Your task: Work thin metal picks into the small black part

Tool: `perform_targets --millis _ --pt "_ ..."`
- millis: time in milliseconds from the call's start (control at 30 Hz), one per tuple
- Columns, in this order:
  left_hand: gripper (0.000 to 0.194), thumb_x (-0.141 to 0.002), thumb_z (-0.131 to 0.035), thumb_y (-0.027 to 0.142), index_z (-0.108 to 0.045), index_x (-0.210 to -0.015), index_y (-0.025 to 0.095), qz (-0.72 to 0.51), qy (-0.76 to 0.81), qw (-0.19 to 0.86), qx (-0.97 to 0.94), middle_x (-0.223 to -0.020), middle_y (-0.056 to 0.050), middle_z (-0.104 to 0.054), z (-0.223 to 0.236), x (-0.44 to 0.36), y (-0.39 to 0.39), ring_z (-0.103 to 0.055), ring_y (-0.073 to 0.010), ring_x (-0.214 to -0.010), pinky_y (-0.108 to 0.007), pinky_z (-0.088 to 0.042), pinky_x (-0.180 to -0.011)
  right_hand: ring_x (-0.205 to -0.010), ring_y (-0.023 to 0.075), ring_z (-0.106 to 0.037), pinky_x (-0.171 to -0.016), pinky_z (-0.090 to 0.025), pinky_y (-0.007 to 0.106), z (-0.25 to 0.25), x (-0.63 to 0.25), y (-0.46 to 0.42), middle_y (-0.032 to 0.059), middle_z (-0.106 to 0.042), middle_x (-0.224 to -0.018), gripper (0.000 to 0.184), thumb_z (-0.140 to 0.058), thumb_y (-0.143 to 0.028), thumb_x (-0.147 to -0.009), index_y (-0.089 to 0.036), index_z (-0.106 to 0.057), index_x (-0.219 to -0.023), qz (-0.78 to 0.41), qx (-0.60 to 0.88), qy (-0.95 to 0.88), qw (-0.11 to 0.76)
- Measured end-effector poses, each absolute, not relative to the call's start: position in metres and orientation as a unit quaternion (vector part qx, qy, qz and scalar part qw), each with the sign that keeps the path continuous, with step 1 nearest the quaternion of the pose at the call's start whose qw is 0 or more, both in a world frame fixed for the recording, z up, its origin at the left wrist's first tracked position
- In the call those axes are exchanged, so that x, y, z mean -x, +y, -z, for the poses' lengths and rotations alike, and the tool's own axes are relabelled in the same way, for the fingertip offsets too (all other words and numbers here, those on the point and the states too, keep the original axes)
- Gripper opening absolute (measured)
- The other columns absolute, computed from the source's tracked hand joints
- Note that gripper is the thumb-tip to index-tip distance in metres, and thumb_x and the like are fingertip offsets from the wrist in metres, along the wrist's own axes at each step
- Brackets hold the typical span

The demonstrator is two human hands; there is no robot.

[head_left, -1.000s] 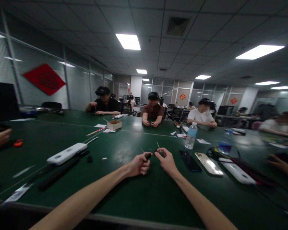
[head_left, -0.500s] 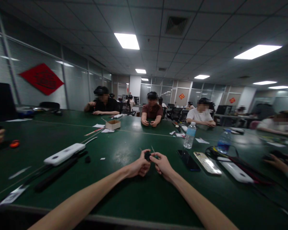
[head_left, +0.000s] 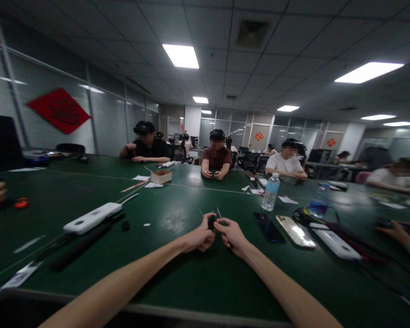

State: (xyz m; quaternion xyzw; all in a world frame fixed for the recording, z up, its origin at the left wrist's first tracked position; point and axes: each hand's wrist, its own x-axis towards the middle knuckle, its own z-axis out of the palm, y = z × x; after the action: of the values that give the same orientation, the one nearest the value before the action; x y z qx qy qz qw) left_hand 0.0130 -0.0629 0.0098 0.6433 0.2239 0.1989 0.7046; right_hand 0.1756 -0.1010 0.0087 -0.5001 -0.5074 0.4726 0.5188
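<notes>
Both my hands meet over the middle of the green table (head_left: 191,282). My left hand (head_left: 198,237) is closed, its thumb and fingers pinching a small black part (head_left: 211,222). My right hand (head_left: 233,234) is closed too and grips the same small black part from the right side. Thin pale wires or pins (head_left: 219,212) stick up from the part between the two hands. The part is too small and dark to name.
A white power strip (head_left: 92,217) and black bars lie at the left. Two phones (head_left: 283,229), another white strip (head_left: 335,243), cables and two water bottles (head_left: 271,192) lie at the right. A small cardboard box (head_left: 161,176) stands farther back. Several people sit around the table; other hands show at both edges.
My hands, apart one second ago with a piece in each, have come together on the small black part. The view has shifted slightly.
</notes>
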Motion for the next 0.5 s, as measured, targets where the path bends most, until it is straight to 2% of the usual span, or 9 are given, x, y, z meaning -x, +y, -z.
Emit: perform_targets --millis 233,300,400,500 --pt "0.065 -0.073 -0.046 0.021 -0.015 -0.127 0.039 -0.192 0.212 0.703 -0.651 -0.061 0.011 -0.03 -0.012 -0.01 -0.064 -0.023 -0.0012 -0.038 -0.013 -0.018 -0.042 -0.031 0.005 -0.031 -0.03 -0.023 0.017 -0.008 -0.174 -0.101 -0.0064 -0.049 -0.05 0.043 -0.059 -0.054 -0.071 -0.018 -0.054 -0.095 -0.411 0.534 -0.544 0.5" --pt "0.062 -0.074 -0.048 0.021 -0.019 -0.126 0.038 -0.189 0.199 0.705 -0.653 -0.061 0.011 -0.03 -0.014 -0.008 -0.063 -0.023 -0.001 -0.039 -0.014 -0.019 -0.042 -0.037 0.0066 -0.038 -0.035 -0.029 0.019 -0.013 -0.173 -0.105 -0.0045 -0.052 -0.054 0.039 -0.06 -0.053 -0.07 -0.017 -0.057 -0.087 -0.325 0.545 -0.584 0.506" --pt "0.059 -0.073 -0.051 0.019 -0.025 -0.124 0.034 -0.186 0.178 0.713 -0.653 -0.059 0.011 -0.029 -0.014 -0.006 -0.062 -0.023 -0.001 -0.039 -0.015 -0.019 -0.043 -0.055 0.0106 -0.05 -0.052 -0.037 0.021 -0.023 -0.171 -0.114 -0.002 -0.057 -0.061 0.033 -0.063 -0.049 -0.068 -0.017 -0.058 -0.071 -0.15 0.538 -0.65 0.515" --pt "0.059 -0.072 -0.051 0.017 -0.028 -0.124 0.032 -0.196 0.162 0.726 -0.639 -0.057 0.011 -0.026 -0.013 -0.005 -0.062 -0.022 -0.0017 -0.039 -0.015 -0.019 -0.043 -0.06 0.0126 -0.052 -0.06 -0.037 0.022 -0.028 -0.168 -0.121 -0.0014 -0.058 -0.063 0.032 -0.06 -0.05 -0.072 -0.018 -0.058 -0.069 -0.071 0.539 -0.67 0.506"
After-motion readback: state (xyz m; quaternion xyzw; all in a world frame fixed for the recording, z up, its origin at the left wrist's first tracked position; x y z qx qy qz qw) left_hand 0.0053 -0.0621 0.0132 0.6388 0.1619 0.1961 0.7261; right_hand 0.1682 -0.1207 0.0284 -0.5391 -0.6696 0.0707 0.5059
